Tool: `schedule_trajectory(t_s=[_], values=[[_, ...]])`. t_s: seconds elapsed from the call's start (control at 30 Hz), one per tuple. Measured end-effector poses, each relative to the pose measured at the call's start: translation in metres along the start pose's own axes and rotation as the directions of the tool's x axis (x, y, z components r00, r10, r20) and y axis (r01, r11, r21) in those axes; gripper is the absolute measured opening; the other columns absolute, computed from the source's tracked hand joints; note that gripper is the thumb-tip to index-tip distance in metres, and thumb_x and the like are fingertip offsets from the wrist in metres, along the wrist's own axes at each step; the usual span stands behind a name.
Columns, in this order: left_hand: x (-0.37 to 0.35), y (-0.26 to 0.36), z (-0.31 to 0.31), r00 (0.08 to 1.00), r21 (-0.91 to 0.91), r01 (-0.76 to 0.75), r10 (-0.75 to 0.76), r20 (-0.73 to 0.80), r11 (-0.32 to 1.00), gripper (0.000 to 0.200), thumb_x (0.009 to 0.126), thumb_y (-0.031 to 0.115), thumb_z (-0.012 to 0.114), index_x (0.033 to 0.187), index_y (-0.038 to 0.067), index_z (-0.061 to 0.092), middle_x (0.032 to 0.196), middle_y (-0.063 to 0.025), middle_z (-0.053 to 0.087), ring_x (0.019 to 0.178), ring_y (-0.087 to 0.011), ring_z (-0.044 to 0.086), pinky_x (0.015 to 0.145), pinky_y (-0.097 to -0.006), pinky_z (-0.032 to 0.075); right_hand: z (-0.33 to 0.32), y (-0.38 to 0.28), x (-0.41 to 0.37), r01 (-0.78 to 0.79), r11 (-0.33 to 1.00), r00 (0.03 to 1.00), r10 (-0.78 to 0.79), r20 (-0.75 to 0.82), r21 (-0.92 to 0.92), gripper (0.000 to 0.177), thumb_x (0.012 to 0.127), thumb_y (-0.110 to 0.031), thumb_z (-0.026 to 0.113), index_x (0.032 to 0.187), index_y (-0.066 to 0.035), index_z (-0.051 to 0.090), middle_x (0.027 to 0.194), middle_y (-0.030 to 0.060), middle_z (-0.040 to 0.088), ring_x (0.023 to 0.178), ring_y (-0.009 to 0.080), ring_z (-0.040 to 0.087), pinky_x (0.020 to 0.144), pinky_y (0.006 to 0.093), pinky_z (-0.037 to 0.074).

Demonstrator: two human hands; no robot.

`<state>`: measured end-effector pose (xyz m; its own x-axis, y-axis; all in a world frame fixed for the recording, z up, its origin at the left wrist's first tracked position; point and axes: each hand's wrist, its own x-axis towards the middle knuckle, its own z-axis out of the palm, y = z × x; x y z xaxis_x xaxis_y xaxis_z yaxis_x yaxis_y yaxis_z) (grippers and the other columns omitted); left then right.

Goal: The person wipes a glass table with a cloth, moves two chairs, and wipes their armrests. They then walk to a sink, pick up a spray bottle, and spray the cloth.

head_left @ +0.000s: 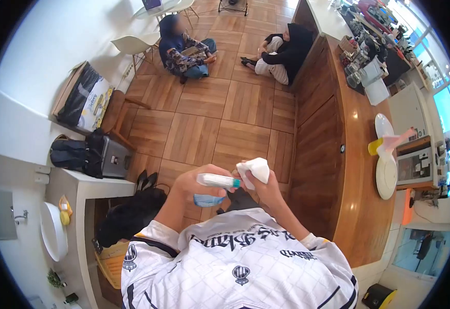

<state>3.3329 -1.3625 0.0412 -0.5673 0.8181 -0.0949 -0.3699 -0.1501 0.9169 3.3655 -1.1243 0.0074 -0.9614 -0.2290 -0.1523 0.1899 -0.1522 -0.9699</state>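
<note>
My left hand (pixel 194 181) is wrapped round a spray bottle with a white trigger head (pixel 215 180), a teal nozzle tip and a blue body (pixel 207 200) showing below. The nozzle points right, toward my other hand. In my right hand (pixel 269 188) is a crumpled white cloth or tissue (pixel 256 169), bunched between the fingers close to the nozzle. Both hands are held up in front of my shirt, above the wooden floor (pixel 194 123).
A wooden counter (pixel 361 206) runs along the right, bearing white plates (pixel 386 180), a pink cloth (pixel 397 141) and glassware. Two people (pixel 184 51) sit on the floor ahead. At left are a white ledge (pixel 81 188), a washbasin (pixel 52 232) and a brown chair (pixel 119 116).
</note>
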Motion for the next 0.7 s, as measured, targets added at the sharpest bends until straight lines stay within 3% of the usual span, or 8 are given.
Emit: schedule_trajectory(t_s=[0.03,0.13,0.17,0.3,0.43,0.5,0.53,0.7], values=[[0.013,0.019,-0.016,1.000,0.018,0.016,-0.015,-0.024,1.000,0.037,0.082,0.018,0.074,0.113,0.001,0.062,0.101,-0.0078,0.066,0.092,-0.0131,0.061,0.080,-0.0277,0.050,-0.005,-0.002,0.031,-0.041,0.998,0.998,0.042,-0.035,0.043,0.024,0.093,-0.006,0.058,0.114,0.004,0.059,0.108,0.0112,0.067,0.094,0.0183,0.067,0.081,0.0294,0.052],[0.036,0.052,-0.048,0.942,0.186,0.002,0.061,-0.330,0.982,0.055,0.085,0.036,0.071,0.120,-0.004,0.057,0.097,-0.0060,0.065,0.092,-0.0131,0.061,0.082,-0.0280,0.048,-0.021,-0.004,0.123,-0.091,0.977,0.991,0.109,-0.080,0.194,0.024,0.092,-0.009,0.059,0.113,0.003,0.059,0.101,0.0104,0.067,0.087,0.0161,0.067,0.071,0.0267,0.053],[0.040,0.053,-0.067,0.929,0.303,-0.015,0.125,-0.347,0.953,0.065,0.086,0.047,0.066,0.124,-0.004,0.055,0.094,-0.0048,0.063,0.090,-0.0125,0.061,0.078,-0.0276,0.048,-0.029,-0.001,0.153,-0.107,0.974,0.990,0.122,-0.068,0.198,0.023,0.091,-0.009,0.060,0.112,0.002,0.060,0.099,0.0093,0.066,0.085,0.0155,0.067,0.069,0.0262,0.052],[0.055,0.075,-0.125,0.821,0.366,0.042,0.177,-0.544,0.930,0.068,0.085,0.054,0.064,0.123,-0.002,0.057,0.087,-0.0042,0.062,0.081,-0.0113,0.061,0.072,-0.0261,0.048,-0.058,0.010,0.248,-0.169,0.980,0.982,0.177,-0.069,0.107,0.022,0.089,-0.011,0.063,0.109,0.000,0.061,0.093,0.0061,0.066,0.077,0.0130,0.064,0.063,0.0258,0.051],[0.087,0.078,-0.185,0.647,0.371,0.044,0.257,-0.718,0.928,0.067,0.084,0.053,0.066,0.121,-0.002,0.058,0.081,-0.0041,0.063,0.074,-0.0098,0.059,0.068,-0.0245,0.048,-0.077,0.007,0.328,-0.237,0.960,0.957,0.257,-0.135,0.148,0.027,0.086,-0.011,0.067,0.109,0.001,0.058,0.094,0.0073,0.064,0.078,0.0151,0.062,0.064,0.0296,0.052],[0.108,0.085,-0.216,0.560,0.350,0.017,0.281,-0.780,0.937,0.065,0.084,0.052,0.066,0.119,-0.002,0.059,0.080,-0.0042,0.063,0.074,-0.0098,0.059,0.067,-0.0238,0.048,-0.089,0.018,0.367,-0.254,0.925,0.936,0.309,-0.170,0.282,0.025,0.086,-0.010,0.066,0.108,0.000,0.060,0.093,0.0062,0.065,0.079,0.0151,0.063,0.062,0.0300,0.052],[0.121,0.089,-0.235,0.569,0.344,0.015,0.275,-0.775,0.939,0.063,0.084,0.051,0.066,0.118,-0.002,0.059,0.080,-0.0042,0.063,0.074,-0.0096,0.059,0.067,-0.0237,0.048,-0.095,0.022,0.389,-0.251,0.904,0.926,0.328,-0.186,0.345,0.024,0.086,-0.010,0.066,0.108,-0.001,0.061,0.093,0.0057,0.065,0.080,0.0151,0.063,0.061,0.0302,0.052],[0.194,0.120,-0.343,0.644,0.305,-0.032,0.253,-0.722,0.952,0.053,0.085,0.044,0.069,0.111,-0.002,0.061,0.082,-0.0037,0.063,0.073,-0.0087,0.058,0.067,-0.0237,0.048,-0.153,0.066,0.491,-0.321,0.915,0.844,0.394,-0.365,0.246,0.029,0.081,-0.009,0.068,0.108,-0.001,0.062,0.097,0.0088,0.065,0.087,0.0190,0.065,0.065,0.0320,0.053]])
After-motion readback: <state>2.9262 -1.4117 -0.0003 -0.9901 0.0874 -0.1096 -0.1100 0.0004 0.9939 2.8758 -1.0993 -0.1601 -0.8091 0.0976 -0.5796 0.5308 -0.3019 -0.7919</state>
